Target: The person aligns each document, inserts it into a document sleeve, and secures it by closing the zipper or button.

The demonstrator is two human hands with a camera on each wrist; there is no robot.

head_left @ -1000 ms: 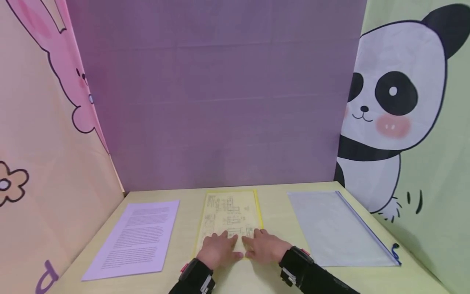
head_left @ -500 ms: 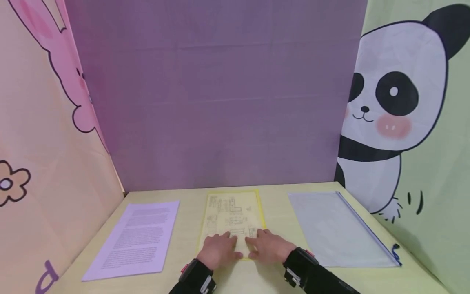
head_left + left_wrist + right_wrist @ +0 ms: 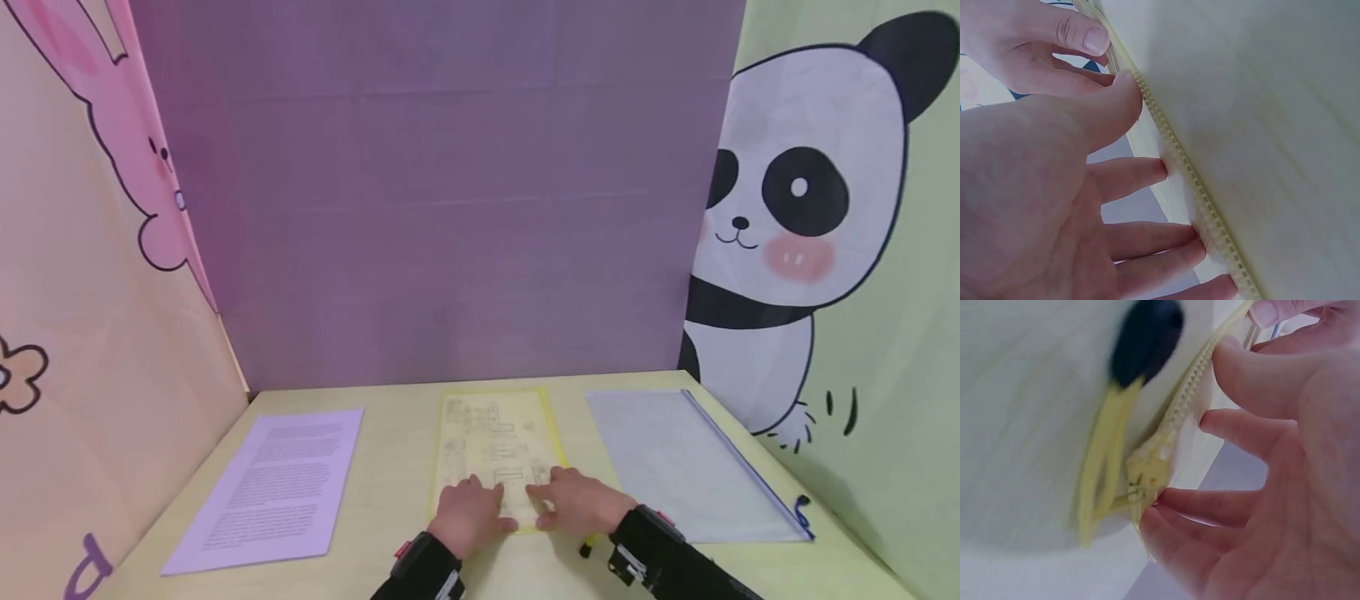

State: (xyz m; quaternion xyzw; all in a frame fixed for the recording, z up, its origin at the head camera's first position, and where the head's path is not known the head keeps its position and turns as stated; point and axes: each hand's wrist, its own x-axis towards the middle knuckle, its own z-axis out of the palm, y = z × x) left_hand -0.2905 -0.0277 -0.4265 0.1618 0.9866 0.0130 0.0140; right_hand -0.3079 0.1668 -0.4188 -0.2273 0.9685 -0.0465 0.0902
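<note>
A yellow-edged zip document pouch (image 3: pixel 498 433) lies flat in the middle of the table, a sheet with printed drawings showing through it. My left hand (image 3: pixel 468 517) rests on its near left part, fingers extended. Its thumb lies at the yellow zipper (image 3: pixel 1182 162) in the left wrist view. To the right, my right hand (image 3: pixel 585 504) presses the near right part with fingertips and thumb, close to the zipper's end. A yellow cord pull with a black tip (image 3: pixel 1147 344) hangs from that end in the right wrist view.
A stack of lilac printed paper (image 3: pixel 270 492) lies on the left of the table (image 3: pixel 390 500). On the right is a clear pouch (image 3: pixel 682 467) with a blue zipper edge and a blue pull (image 3: pixel 802 512). A purple backdrop (image 3: pixel 465 208) stands behind.
Both hands and the yellow-edged pouch have slid to the right across the table. The black-tipped pull now shows beside the right wrist. The lilac paper and clear pouch stay in place.
</note>
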